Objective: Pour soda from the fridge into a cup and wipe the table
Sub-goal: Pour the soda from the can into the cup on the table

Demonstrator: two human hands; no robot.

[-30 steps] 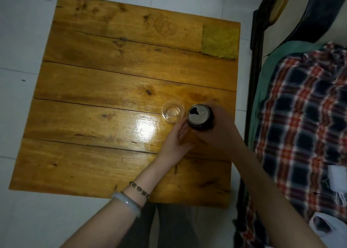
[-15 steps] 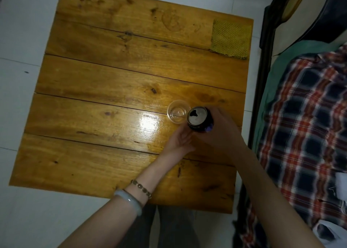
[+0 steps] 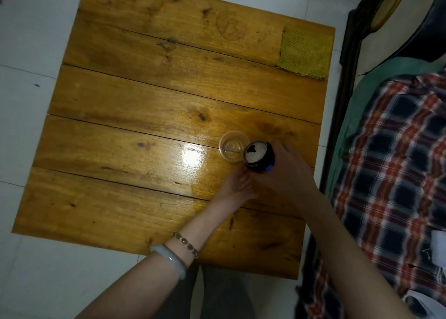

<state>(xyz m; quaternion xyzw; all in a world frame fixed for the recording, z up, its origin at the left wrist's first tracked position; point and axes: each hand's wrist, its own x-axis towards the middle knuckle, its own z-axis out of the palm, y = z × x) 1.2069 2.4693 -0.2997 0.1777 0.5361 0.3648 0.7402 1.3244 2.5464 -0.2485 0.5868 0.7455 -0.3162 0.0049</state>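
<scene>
My right hand point(image 3: 287, 171) grips the can point(image 3: 259, 156). My left hand point(image 3: 237, 183) steadies 1 cup point(image 3: 233, 149) (light, tippy) near its bottom.

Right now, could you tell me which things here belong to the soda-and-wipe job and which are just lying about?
Part of the job:
can, held by right hand
cup, left hand beside it
cloth
table

Just lying about:
plaid shirt
green sheet
</scene>
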